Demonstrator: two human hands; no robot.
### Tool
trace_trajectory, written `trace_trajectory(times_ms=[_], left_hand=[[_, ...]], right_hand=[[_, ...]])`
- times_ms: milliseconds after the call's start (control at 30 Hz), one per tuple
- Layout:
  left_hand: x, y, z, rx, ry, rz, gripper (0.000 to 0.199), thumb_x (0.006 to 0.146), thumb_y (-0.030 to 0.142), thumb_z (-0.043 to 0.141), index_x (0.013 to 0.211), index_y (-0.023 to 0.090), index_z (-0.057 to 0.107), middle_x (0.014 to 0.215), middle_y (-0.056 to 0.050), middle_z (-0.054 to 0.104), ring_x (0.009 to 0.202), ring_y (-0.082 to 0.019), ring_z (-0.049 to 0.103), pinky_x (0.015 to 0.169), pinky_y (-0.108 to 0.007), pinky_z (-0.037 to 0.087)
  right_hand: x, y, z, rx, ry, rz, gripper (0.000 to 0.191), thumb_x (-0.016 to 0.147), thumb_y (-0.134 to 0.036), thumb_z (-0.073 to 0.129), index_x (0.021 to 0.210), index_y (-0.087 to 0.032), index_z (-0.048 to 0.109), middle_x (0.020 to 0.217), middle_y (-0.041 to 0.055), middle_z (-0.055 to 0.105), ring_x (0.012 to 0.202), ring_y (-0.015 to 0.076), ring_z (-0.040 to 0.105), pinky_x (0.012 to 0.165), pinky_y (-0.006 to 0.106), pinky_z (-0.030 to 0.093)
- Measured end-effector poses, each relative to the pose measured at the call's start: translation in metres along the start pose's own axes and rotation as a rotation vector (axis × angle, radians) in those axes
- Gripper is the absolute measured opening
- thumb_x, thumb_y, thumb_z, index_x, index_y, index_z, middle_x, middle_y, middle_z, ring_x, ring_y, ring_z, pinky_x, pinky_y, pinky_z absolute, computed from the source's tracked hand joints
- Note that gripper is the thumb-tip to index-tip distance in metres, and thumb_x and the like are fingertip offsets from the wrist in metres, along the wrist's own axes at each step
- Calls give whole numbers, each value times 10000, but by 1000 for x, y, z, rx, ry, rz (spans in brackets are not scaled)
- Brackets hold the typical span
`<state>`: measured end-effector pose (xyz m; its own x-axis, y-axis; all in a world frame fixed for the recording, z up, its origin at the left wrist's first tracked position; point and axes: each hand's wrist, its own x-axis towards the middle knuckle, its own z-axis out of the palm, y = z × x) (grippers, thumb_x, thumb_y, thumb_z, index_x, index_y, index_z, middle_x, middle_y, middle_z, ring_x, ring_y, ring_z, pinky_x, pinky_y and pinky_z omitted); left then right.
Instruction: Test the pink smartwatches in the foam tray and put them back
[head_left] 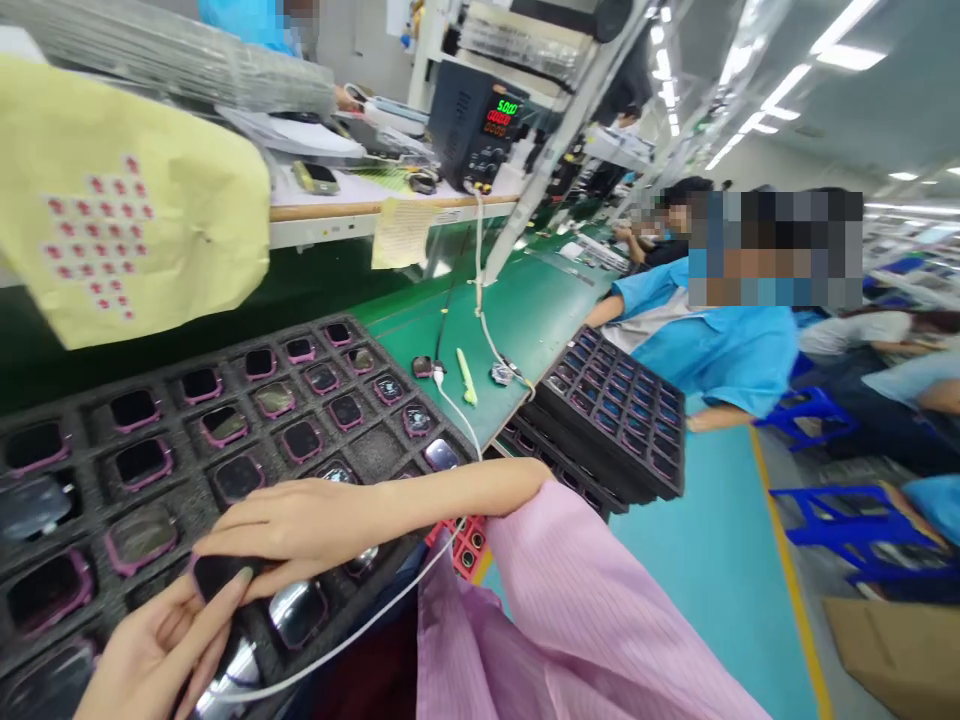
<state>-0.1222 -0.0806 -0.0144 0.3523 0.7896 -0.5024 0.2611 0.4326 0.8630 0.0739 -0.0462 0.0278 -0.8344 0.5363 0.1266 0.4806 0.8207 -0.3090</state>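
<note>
Between both hands, low over a black foam tray (371, 450), is a dark-screened watch case (217, 572) with a pink-purple frame. My right hand (289, 528) reaches in from a pink striped sleeve, its fingers closed over the far side of the watch. From the near side my left hand (161, 640) grips the same watch, a fingertip lying on its screen. Rows of similar watch cases sit in the tray's square pockets; some carry clear film. A white cable (375, 612) runs beneath my right forearm and down to the tray's near edge.
On the green bench lie a light-green pen-like tool (466, 378) and a small watch case (422, 367). A power supply (476, 125) stands on the shelf. To the right, a co-worker in blue (720, 350) is beside stacked watch trays (615, 410). Blue stools (855, 530) stand beyond.
</note>
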Motion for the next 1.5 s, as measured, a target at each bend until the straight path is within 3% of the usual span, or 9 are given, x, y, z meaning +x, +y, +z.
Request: trace_trajectory(times_ms=[167, 300, 400, 600, 867, 1000, 1100, 1333, 1500], left_hand=[[-2, 29, 10, -250, -63, -13, 460, 597, 526, 787, 634, 153, 521, 451, 118, 244, 389, -30, 159, 375, -170, 114], [7, 38, 4, -357, -79, 96, 403, 642, 470, 783, 680, 118, 590, 522, 60, 437, 459, -55, 339, 446, -180, 278], [11, 34, -1, -395, -97, 140, 380, 658, 443, 779, 762, 106, 636, 675, -5, 574, 621, -113, 501, 593, -223, 398], [12, 26, -3, -403, -145, 170, 329, 691, 406, 766, 767, 111, 641, 698, -2, 576, 665, -124, 520, 630, -234, 404], [10, 24, -8, -312, -172, 104, 327, 747, 408, 721, 790, 97, 632, 583, 35, 507, 449, -53, 338, 421, -192, 221], [9, 25, -5, -308, -186, 188, 254, 775, 350, 704, 815, 109, 635, 710, -17, 621, 610, -114, 536, 579, -220, 416], [10, 27, -3, -261, -203, 222, 240, 787, 335, 692, 858, 113, 635, 801, -44, 658, 738, -155, 591, 693, -258, 462], [12, 21, -5, -229, -136, 232, 266, 810, 356, 656, 746, 104, 597, 594, 48, 468, 530, -73, 382, 502, -203, 310], [12, 20, -6, -290, -184, 226, 272, 798, 360, 671, 740, 104, 600, 595, 38, 471, 542, -78, 394, 510, -208, 306]], right_hand=[[-2, 5, 1, 233, 141, 40, 387, 886, -305, 573, 1192, -71, 539, 1126, 137, 623, 1037, 191, 598, 910, 263, 482], [4, 14, 6, 383, 266, 46, 415, 812, -207, 632, 1207, -122, 536, 1070, 129, 633, 990, 212, 622, 861, 329, 529], [7, 14, 5, 410, 256, 52, 463, 789, -166, 625, 1241, -147, 525, 1089, 126, 625, 982, 218, 628, 844, 345, 546], [5, 11, 4, 394, 216, 70, 473, 804, -164, 611, 1266, -155, 512, 1103, 133, 614, 988, 228, 626, 839, 361, 551], [4, 10, 9, 403, 251, 56, 484, 810, -195, 619, 1275, -134, 499, 1041, 129, 606, 908, 213, 619, 763, 344, 558], [4, 14, -1, 373, 199, 55, 504, 790, -185, 639, 1275, -149, 510, 1067, 123, 611, 942, 225, 616, 799, 363, 550], [3, 18, -9, 342, 87, 36, 471, 800, -203, 653, 1253, -151, 536, 1103, 120, 612, 982, 236, 606, 838, 379, 535], [6, 14, 1, 350, 149, 49, 458, 845, -243, 621, 1277, -140, 515, 1050, 125, 614, 939, 227, 603, 794, 375, 537], [5, 12, 8, 400, 224, 24, 487, 819, -223, 645, 1281, -160, 504, 1038, 115, 608, 913, 211, 602, 772, 347, 534]])
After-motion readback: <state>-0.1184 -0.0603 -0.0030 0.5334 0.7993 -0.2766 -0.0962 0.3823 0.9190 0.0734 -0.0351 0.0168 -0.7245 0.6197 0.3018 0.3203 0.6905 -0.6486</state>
